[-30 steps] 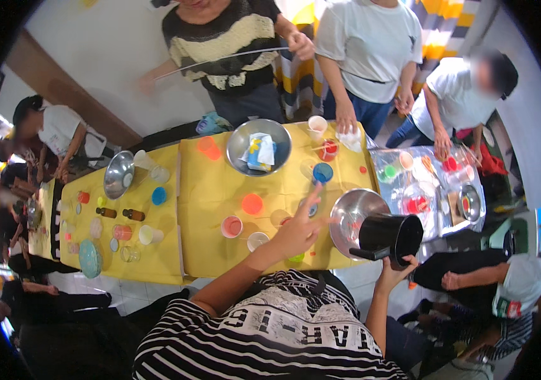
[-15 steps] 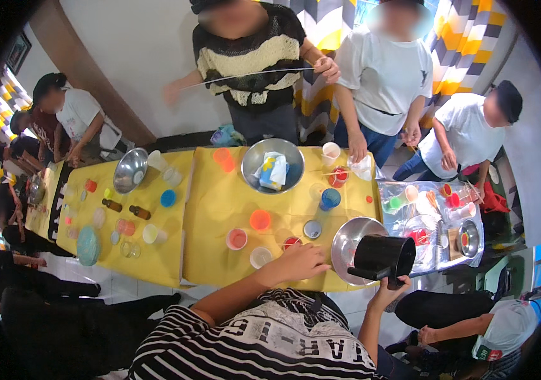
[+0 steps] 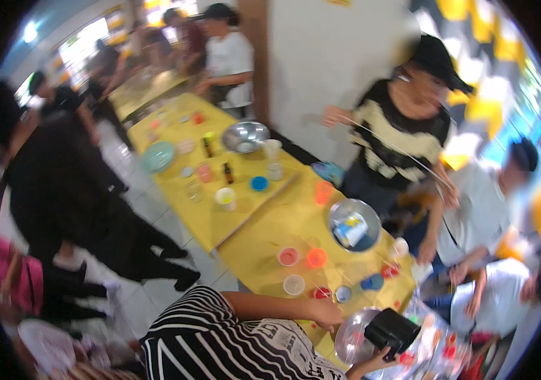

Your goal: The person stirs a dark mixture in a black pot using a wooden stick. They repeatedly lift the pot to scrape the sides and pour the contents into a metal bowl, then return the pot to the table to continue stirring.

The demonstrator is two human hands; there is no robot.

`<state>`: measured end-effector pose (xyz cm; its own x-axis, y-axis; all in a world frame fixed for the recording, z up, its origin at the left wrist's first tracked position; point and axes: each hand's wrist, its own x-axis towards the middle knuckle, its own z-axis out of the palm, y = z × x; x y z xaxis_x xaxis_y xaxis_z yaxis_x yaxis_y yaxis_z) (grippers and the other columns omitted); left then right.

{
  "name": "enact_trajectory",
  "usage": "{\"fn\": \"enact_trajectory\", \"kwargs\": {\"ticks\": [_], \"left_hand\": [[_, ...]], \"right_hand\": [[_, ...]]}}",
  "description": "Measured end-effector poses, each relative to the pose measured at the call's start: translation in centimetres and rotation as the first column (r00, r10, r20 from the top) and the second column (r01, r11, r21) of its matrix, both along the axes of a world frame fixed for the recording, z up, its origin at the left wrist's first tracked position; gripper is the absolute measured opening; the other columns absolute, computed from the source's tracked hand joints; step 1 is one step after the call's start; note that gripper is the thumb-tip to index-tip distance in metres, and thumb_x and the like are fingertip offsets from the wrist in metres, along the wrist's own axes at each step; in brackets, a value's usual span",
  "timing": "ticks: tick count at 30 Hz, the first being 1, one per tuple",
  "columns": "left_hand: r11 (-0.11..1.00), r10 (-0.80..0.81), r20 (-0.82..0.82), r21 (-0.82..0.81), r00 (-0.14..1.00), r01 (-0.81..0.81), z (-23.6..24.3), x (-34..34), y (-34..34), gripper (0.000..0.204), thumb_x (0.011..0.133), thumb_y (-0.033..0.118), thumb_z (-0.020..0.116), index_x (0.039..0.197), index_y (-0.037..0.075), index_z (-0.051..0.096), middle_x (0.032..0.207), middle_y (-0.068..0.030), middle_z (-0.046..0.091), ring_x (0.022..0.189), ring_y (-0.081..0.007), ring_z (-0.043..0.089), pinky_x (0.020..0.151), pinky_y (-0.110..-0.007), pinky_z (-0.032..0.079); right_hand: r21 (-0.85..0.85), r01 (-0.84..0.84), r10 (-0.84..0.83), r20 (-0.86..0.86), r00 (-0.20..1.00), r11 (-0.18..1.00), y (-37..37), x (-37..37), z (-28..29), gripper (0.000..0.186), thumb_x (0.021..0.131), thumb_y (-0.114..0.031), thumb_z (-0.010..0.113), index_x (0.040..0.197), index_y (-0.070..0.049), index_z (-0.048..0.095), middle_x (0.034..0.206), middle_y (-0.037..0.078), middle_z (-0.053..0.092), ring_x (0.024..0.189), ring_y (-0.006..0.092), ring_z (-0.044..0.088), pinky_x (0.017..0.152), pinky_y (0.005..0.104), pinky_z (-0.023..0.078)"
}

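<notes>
My right hand (image 3: 378, 362) grips a black pitcher (image 3: 392, 332), which is tilted over a shiny metal bowl (image 3: 348, 345) at the table's near edge. Beside the bowl's left rim is my left hand (image 3: 323, 313); motion smears its fingers, and I cannot tell whether they are closed. Just beyond that hand stand a cup of red stuff (image 3: 321, 293) and a small pale round container (image 3: 343, 294). A blue cup (image 3: 372, 282) lies farther right, near another red cup (image 3: 390, 270). A white cup (image 3: 294, 284) stands to the left.
Yellow paper covers the long table (image 3: 245, 253). A second metal bowl (image 3: 372, 235) holds a blue-and-white package (image 3: 350, 229). Orange cups, brown bottles and a third bowl (image 3: 246, 137) stand farther off. Across the table a person stretches a long thin strand (image 3: 391, 142); other people stand around.
My view has swung left and tilted, so the table now runs diagonally and the picture is blurred. The black pitcher stays in my right hand over the bowl.
</notes>
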<state>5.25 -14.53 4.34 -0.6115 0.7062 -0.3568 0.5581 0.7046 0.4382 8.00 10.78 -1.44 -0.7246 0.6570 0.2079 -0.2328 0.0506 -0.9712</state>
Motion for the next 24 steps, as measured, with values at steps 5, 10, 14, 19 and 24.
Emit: {"fn": "enact_trajectory", "kwargs": {"ticks": [5,10,14,19,24], "left_hand": [[0.979,0.190,-0.001,0.069,0.982,-0.190,-1.2,3.0,-1.2,0.053,0.079,0.046,0.053,0.122,0.015,0.046,0.093,-0.0134,0.060,0.086,-0.0318,0.058,0.070,-0.046,0.045],[0.973,0.228,0.129,-0.003,0.965,-0.229,-2.8,4.3,-3.0,0.051,0.079,0.048,0.053,0.117,0.014,0.049,0.088,-0.0139,0.061,0.086,-0.0321,0.058,0.066,-0.045,0.045],[0.960,0.281,0.149,-0.060,0.948,-0.275,0.1,4.0,-3.6,0.050,0.078,0.048,0.053,0.113,0.013,0.051,0.092,-0.0148,0.060,0.088,-0.0314,0.058,0.066,-0.045,0.047],[0.961,0.275,0.067,-0.016,0.959,-0.274,-1.9,3.9,-3.1,0.049,0.079,0.047,0.052,0.117,0.016,0.050,0.101,-0.0150,0.057,0.092,-0.0301,0.057,0.069,-0.044,0.047],[0.936,0.335,0.067,0.090,0.940,-0.341,-1.1,5.1,-2.8,0.043,0.076,0.041,0.056,0.110,0.015,0.058,0.095,-0.0113,0.063,0.088,-0.0290,0.060,0.074,-0.043,0.046]], "right_hand": [[0.101,-0.144,0.142,0.031,0.989,0.984,-3.0,-1.0,3.3,0.053,0.080,-0.021,0.065,0.115,0.003,0.035,0.099,0.021,0.051,0.083,0.0278,0.053,0.074,0.0369,0.046],[0.024,-0.070,0.064,0.191,0.979,0.997,-4.4,-2.3,5.1,0.047,0.078,-0.025,0.066,0.108,-0.001,0.038,0.101,0.018,0.049,0.084,0.0283,0.052,0.071,0.0374,0.046],[0.023,-0.048,0.044,0.125,0.991,0.999,-4.8,-3.2,4.9,0.040,0.082,-0.018,0.062,0.108,-0.006,0.034,0.104,0.015,0.044,0.087,0.0242,0.050,0.064,0.0324,0.046],[-0.023,-0.050,0.052,0.088,0.995,0.998,-5.3,-3.0,5.7,0.038,0.083,-0.019,0.060,0.108,-0.008,0.034,0.104,0.014,0.044,0.085,0.0234,0.049,0.065,0.0319,0.045],[-0.004,-0.142,0.142,0.099,0.985,0.990,-4.9,-2.7,6.4,0.036,0.083,-0.017,0.060,0.107,-0.008,0.035,0.105,0.013,0.044,0.085,0.0227,0.049,0.066,0.0304,0.044]]}}
